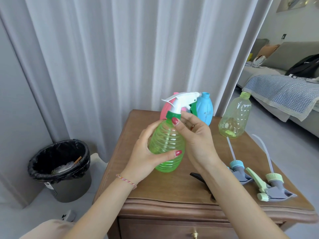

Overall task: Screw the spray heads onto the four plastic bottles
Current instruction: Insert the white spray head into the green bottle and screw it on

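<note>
Bin: is being left beside the cabinet, outside the work.
Left hand: is being wrapped around the belly of the green bottle, fingers closed on it, bottle held upright above the cabinet top.
White head: is being seated on the green bottle's neck.
Right hand: is being applied to the green collar, fingertips pinched narrow on it; tightening is judged in hand, not confirmed finished.
Pink bottle: is being largely hidden behind the white head; neck not visible.
Blue bottle: is being left standing uncapped.
Yellow bottle: is being left standing uncapped, further right.
Blue-collar head, pale-green head: are being left lying loose, unfitted.
Progress: early; at least two bottles are judged outstanding.
</note>
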